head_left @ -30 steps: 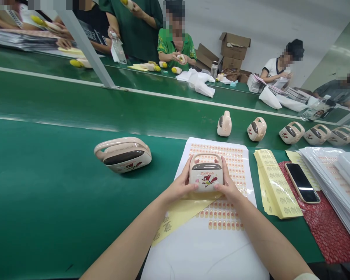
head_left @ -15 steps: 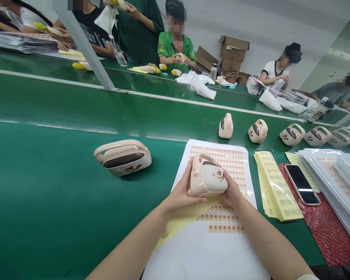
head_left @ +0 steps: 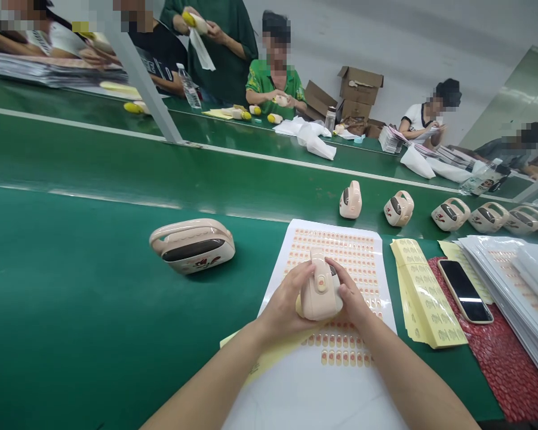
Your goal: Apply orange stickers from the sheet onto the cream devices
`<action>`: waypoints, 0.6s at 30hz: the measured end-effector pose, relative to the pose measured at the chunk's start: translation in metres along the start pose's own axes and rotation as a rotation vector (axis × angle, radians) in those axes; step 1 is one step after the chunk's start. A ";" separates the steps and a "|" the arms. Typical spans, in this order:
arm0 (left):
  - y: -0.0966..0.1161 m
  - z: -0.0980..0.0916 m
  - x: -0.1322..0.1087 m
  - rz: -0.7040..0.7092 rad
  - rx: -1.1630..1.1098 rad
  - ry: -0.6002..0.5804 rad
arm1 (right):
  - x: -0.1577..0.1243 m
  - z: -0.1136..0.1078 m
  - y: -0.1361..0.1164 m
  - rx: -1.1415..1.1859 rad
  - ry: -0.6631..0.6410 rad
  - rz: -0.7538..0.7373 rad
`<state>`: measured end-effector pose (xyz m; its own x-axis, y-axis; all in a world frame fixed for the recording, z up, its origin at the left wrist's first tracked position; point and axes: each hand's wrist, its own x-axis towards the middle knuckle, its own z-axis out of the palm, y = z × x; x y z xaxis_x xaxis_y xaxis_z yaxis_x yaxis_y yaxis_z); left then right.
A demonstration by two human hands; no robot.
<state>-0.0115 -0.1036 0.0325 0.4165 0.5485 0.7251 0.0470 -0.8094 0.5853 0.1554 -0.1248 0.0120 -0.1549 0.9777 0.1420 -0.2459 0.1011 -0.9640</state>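
Note:
Both of my hands grip a small beige handled device [head_left: 321, 291], turned so its narrow end with a little tab faces me. My left hand [head_left: 284, 304] wraps its left side and my right hand [head_left: 351, 298] its right side. The device is held just above a white sheet of small orange stickers [head_left: 340, 251]. A yellow backing sheet [head_left: 269, 352] lies under my left wrist. Another beige device [head_left: 192, 245] lies flat on the green belt [head_left: 71, 298] to the left.
Several more beige devices [head_left: 398, 208] stand in a row on the belt at the right. Yellow label strips [head_left: 423, 292], a phone [head_left: 464, 291] on red patterned material and stacked sheets [head_left: 515, 269] lie to my right. Other people work across the far belt beside cardboard boxes [head_left: 360, 89].
I have rotated the device in my hands, from its printed front facing me to its narrow end facing me. It stays over the sticker sheet.

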 end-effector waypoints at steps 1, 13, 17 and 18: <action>0.000 0.001 0.000 0.020 -0.006 0.002 | 0.000 0.000 -0.001 -0.010 -0.008 -0.006; 0.000 0.001 -0.001 0.072 -0.015 -0.027 | -0.002 0.004 -0.004 -0.004 -0.064 0.018; -0.001 0.001 -0.001 0.076 -0.009 -0.062 | -0.002 0.008 -0.011 0.085 -0.065 0.080; -0.001 0.002 -0.002 0.071 -0.018 -0.063 | -0.002 0.009 -0.013 0.110 -0.047 0.096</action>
<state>-0.0106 -0.1038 0.0299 0.4741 0.4756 0.7410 -0.0004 -0.8415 0.5403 0.1499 -0.1295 0.0263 -0.2268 0.9719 0.0631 -0.3310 -0.0160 -0.9435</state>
